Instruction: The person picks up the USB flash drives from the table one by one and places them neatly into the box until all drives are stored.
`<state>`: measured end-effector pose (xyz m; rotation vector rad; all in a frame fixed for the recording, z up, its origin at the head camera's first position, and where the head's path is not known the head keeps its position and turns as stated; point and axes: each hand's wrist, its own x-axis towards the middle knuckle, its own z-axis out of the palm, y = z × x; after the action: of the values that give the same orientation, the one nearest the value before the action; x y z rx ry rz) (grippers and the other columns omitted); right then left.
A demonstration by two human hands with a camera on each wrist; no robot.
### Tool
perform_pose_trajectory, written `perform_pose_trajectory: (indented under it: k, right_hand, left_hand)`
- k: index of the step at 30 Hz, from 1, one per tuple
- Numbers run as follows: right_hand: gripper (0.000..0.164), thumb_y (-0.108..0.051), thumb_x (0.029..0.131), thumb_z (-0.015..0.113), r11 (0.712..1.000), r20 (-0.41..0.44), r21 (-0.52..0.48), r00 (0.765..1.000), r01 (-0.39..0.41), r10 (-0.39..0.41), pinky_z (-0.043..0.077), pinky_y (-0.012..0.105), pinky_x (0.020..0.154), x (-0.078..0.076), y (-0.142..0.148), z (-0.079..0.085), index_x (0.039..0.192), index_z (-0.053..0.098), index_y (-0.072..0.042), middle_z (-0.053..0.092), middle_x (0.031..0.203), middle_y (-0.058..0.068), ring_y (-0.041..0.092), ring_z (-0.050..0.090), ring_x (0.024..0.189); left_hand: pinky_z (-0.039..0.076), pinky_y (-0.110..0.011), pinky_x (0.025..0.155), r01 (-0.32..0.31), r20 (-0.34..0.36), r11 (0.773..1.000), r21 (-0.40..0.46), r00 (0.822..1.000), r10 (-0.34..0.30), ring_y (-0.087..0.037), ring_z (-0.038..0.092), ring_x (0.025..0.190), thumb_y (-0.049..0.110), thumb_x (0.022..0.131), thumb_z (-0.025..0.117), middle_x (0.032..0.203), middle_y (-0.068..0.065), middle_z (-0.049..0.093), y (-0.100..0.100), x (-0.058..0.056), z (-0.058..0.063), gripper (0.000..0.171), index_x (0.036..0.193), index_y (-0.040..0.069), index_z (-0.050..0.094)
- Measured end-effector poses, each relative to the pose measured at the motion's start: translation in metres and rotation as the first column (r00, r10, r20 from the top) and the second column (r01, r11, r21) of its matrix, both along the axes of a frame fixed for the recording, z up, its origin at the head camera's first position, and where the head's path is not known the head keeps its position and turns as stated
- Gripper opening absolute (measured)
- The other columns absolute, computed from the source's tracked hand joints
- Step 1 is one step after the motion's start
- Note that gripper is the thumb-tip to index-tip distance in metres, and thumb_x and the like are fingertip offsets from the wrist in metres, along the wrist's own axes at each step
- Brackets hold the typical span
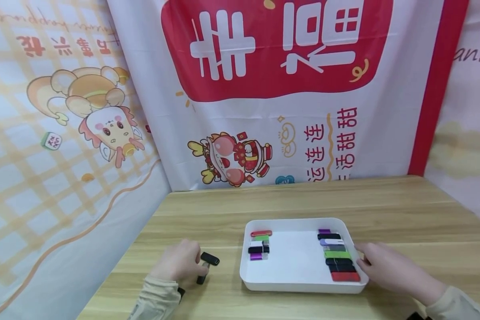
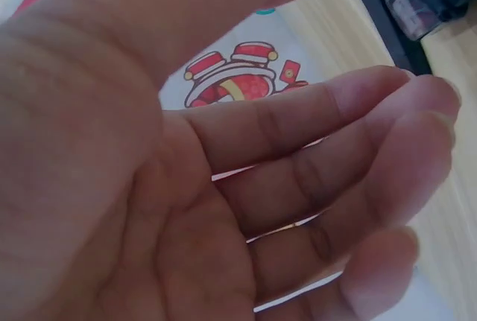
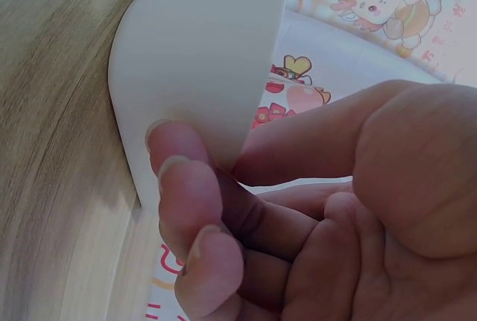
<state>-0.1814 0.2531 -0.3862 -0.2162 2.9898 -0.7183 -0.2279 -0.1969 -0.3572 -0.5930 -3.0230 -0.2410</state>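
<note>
On the left of the table my left hand [image 1: 178, 262] reaches down, its fingers loosely bent beside two dark USB sticks. One black USB stick [image 1: 210, 258] lies just past the fingertips; another USB stick [image 1: 201, 279], with a clear or metal end, lies partly behind them. The left wrist view has a black stick [image 2: 381, 8] beyond the index fingertip, and the thumb tip is out of frame. My right hand [image 1: 392, 266] pinches the right wall of a white tray [image 1: 300, 287]. In the right wrist view, its fingers lie along the outside of the tray wall [image 3: 201, 45].
Inside the tray, a short column of USB sticks [image 1: 258, 250] lines the left side. A longer column of several sticks [image 1: 338, 255] in purple, black, green and red runs down the right. Printed cloths [image 1: 272, 133] hang behind and beside the wooden table [image 1: 208, 209].
</note>
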Motion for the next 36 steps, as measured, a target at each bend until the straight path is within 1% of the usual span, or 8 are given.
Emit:
perform_pose_trajectory:
  k: [5,11,17,22,24,29,31,36]
  right_hand:
    - [0.044,-0.007,0.091,0.065,1.000,0.005,0.003,1.000,0.003,-0.003,0.043,0.028,0.048,-0.001,0.000,0.000,0.126,0.053,0.017,0.052,0.070,0.002,0.015,0.050,0.055]
    - [0.044,-0.006,0.091,0.065,1.000,0.008,-0.002,1.000,0.006,-0.006,0.043,0.028,0.047,0.000,0.000,-0.001,0.126,0.052,0.018,0.051,0.068,0.002,0.016,0.050,0.055]
    - [0.045,-0.007,0.092,0.065,1.000,0.006,-0.005,1.000,0.006,-0.006,0.043,0.028,0.048,0.000,0.000,0.000,0.126,0.052,0.018,0.051,0.068,0.003,0.016,0.050,0.055]
    - [0.044,-0.006,0.092,0.064,1.000,-0.006,0.002,1.000,-0.002,0.002,0.043,0.028,0.048,0.001,0.000,0.001,0.126,0.052,0.018,0.051,0.068,0.002,0.015,0.049,0.055]
    - [0.044,-0.007,0.092,0.065,1.000,-0.005,0.000,1.000,-0.003,0.003,0.042,0.028,0.047,0.001,0.000,0.000,0.126,0.053,0.018,0.050,0.068,0.002,0.015,0.049,0.055]
    - [0.045,-0.007,0.091,0.065,1.000,0.013,-0.011,1.000,0.008,-0.007,0.042,0.028,0.047,0.001,0.002,-0.002,0.127,0.052,0.018,0.050,0.067,0.003,0.016,0.050,0.055]
    - [0.045,-0.007,0.091,0.065,1.000,0.019,-0.012,1.000,0.011,-0.011,0.042,0.028,0.047,0.001,0.002,-0.002,0.127,0.052,0.018,0.051,0.068,0.003,0.016,0.050,0.055]
    - [0.045,-0.007,0.091,0.065,1.000,0.011,-0.011,1.000,0.005,-0.005,0.042,0.028,0.047,0.000,0.002,-0.002,0.126,0.052,0.018,0.051,0.068,0.003,0.016,0.050,0.055]
  left_hand:
    - [0.017,-0.024,0.040,-0.020,-0.013,1.000,-0.011,1.000,0.019,-0.004,0.020,0.042,0.026,0.065,0.078,0.043,0.016,0.020,0.002,0.000,-0.004,0.046,0.048,0.019,0.036]
    - [0.026,-0.024,0.039,-0.042,0.034,0.999,-0.026,0.998,0.043,-0.005,0.030,0.039,0.030,0.065,0.083,0.040,0.014,0.029,0.004,-0.001,-0.009,0.044,0.048,0.018,0.045]
    - [0.032,-0.026,0.040,-0.034,0.027,0.999,-0.030,0.999,0.035,-0.007,0.035,0.041,0.026,0.062,0.082,0.041,0.013,0.034,0.007,0.002,-0.010,0.035,0.050,0.019,0.050]
    - [0.036,-0.028,0.043,-0.046,0.025,0.998,-0.049,0.999,0.048,-0.008,0.040,0.044,0.024,0.062,0.081,0.048,0.009,0.045,0.010,0.005,-0.010,0.032,0.052,0.018,0.051]
    - [0.037,-0.029,0.044,-0.048,0.032,0.998,-0.049,0.998,0.050,-0.009,0.041,0.045,0.024,0.063,0.081,0.050,0.007,0.048,0.010,0.004,-0.010,0.032,0.052,0.018,0.052]
    - [0.033,-0.026,0.041,-0.048,0.067,0.998,-0.027,0.996,0.050,-0.007,0.037,0.041,0.021,0.066,0.081,0.043,0.010,0.041,0.009,0.003,-0.012,0.033,0.052,0.017,0.052]
    - [0.032,-0.025,0.041,-0.050,0.080,0.998,-0.027,0.995,0.052,-0.006,0.037,0.041,0.021,0.066,0.082,0.043,0.010,0.041,0.009,0.003,-0.013,0.033,0.053,0.017,0.052]
    - [0.035,-0.026,0.041,-0.052,0.081,0.998,-0.042,0.995,0.056,-0.008,0.042,0.042,0.020,0.066,0.083,0.048,0.006,0.048,0.010,0.004,-0.012,0.032,0.055,0.016,0.053]
